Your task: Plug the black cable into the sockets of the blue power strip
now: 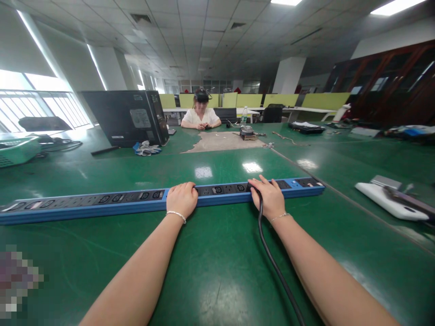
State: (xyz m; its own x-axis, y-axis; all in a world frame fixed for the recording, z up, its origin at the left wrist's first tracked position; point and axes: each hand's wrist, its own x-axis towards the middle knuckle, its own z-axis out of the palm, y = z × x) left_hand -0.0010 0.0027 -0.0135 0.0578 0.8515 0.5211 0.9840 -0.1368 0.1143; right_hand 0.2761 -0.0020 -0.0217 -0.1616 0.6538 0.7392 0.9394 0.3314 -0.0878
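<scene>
A long blue power strip [224, 198] with black sockets lies across the green table. My left hand [182, 198] is closed over the strip near its middle, fingers wrapped across the top. Farther right, my right hand [268, 197] grips the plug end of a black cable [268, 249] at the strip's sockets; the plug is mostly hidden under the fingers. From there the cable runs down toward the bottom edge of the view.
On the green table [217, 262] stand a black computer case [129, 117] and a green basket [20, 150]. Gloves [147, 148] lie beside the case. A white device [390, 201] is at the right. A person [201, 113] sits across the table, near a bottle [244, 116].
</scene>
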